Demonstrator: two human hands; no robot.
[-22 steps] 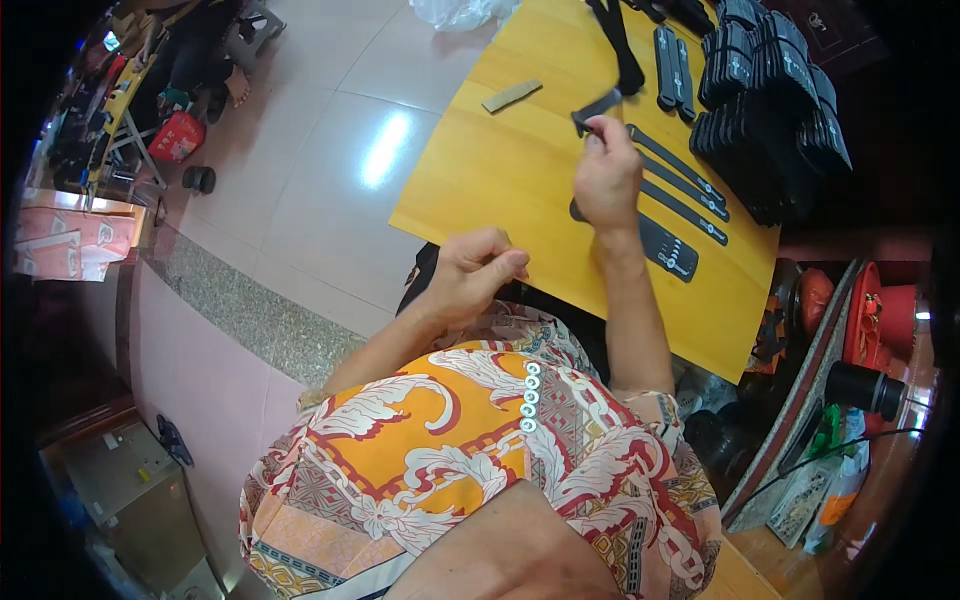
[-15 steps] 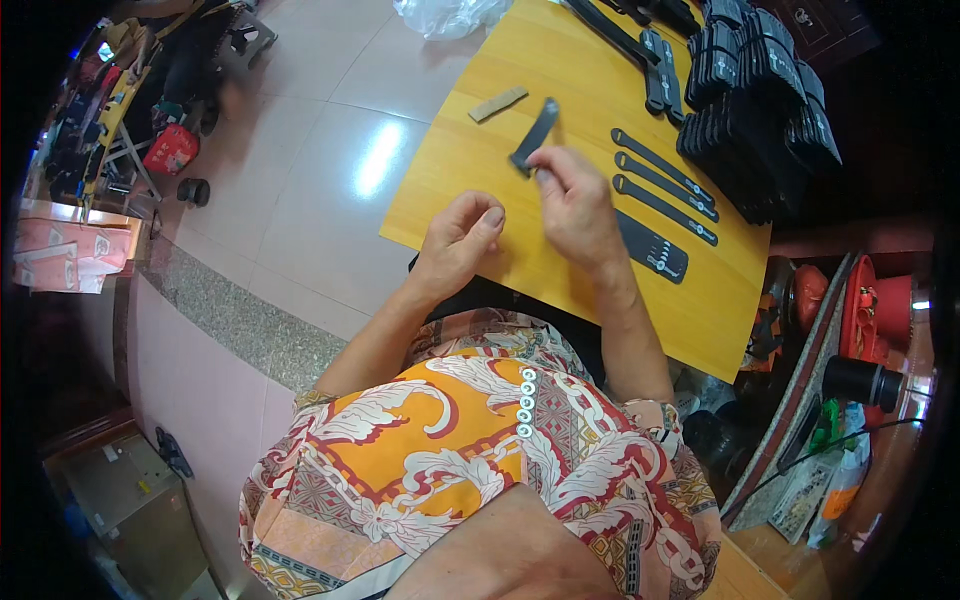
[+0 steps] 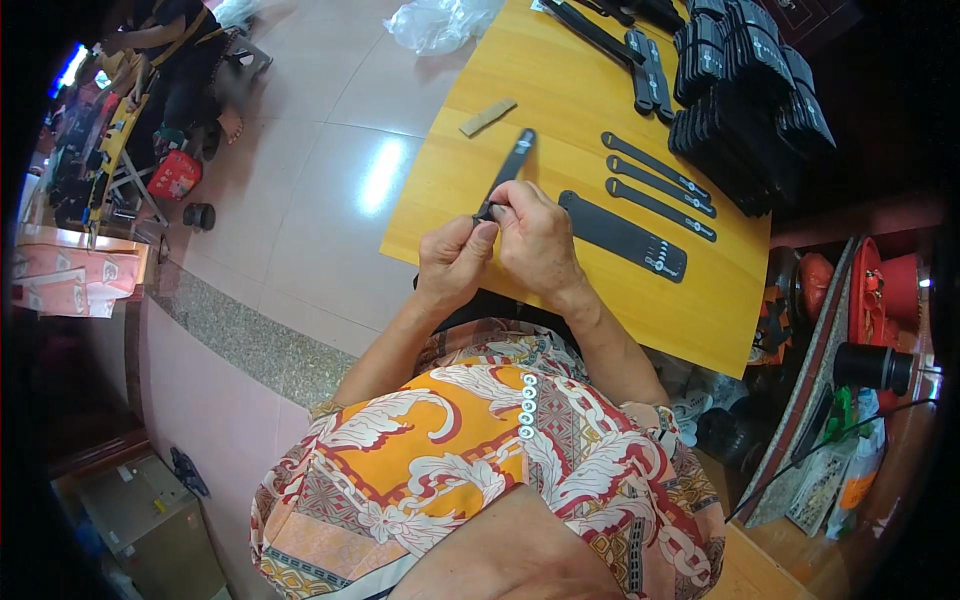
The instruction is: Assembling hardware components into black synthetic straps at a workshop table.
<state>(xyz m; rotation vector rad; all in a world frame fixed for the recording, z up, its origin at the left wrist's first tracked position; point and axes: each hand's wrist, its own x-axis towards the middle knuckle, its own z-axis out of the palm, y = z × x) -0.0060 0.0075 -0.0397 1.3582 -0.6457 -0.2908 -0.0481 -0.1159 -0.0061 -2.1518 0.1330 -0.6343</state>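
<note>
**Left hand (image 3: 452,262) and right hand (image 3: 537,240) meet at a slim black strap (image 3: 511,165)**

Your hands are together near the centre of the frame, by the near edge of the yellow wooden table (image 3: 430,190). Your right thumb and fingertips are clamped on the strap's lower end. Your left hand is curled right beside them, thumb against the fingers; you can't tell from this view whether it grips the strap too. From your hands the strap slants up and to the right, its rounded tip over the tabletop.

Just right of your right hand lies a wide black strap panel (image 3: 622,235), with three narrow black straps (image 3: 662,210) above it, side by side. A short tan strip (image 3: 488,117) lies above and left of the held strap's tip. Toward the upper right you have a pair of black straps (image 3: 650,75) and, beside it, stacked black bundles (image 3: 735,140). A clear plastic bag (image 3: 440,25) sits on the floor at the top.
</note>
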